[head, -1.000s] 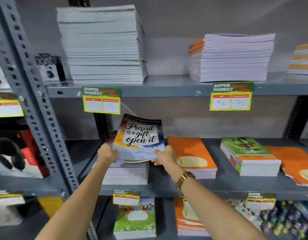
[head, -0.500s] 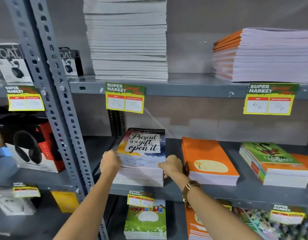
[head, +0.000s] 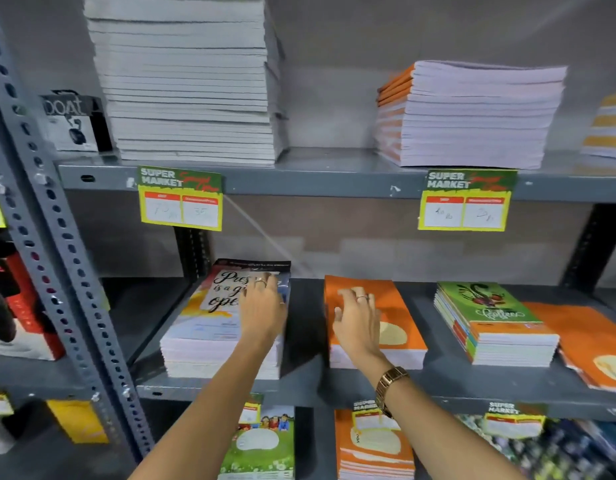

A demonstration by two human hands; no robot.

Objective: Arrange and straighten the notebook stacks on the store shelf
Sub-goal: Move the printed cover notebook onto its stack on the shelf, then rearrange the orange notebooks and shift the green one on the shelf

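On the middle shelf (head: 310,386) sits a stack of notebooks with a lettered cover (head: 209,327). My left hand (head: 263,308) lies flat on the right part of its top cover, fingers spread, gripping nothing. Beside it to the right is an orange notebook stack (head: 400,327). Over that stack's left half, my right hand (head: 356,318) rests with fingers apart and a watch on the wrist. Further right are a green-covered stack (head: 490,317) and another orange stack (head: 586,344).
The upper shelf (head: 334,174) carries a tall white stack (head: 188,81), an orange-spined stack (head: 472,116) and a striped stack (head: 607,129). Price tags (head: 180,199) hang from shelf edges. A perforated grey upright (head: 40,216) stands at left. More notebooks (head: 261,445) fill the bottom shelf.
The lettered notebook was lowered onto its stack and let go. My left hand moved onto the cover's right part; my right hand shifted right to the orange stack. The view came closer.
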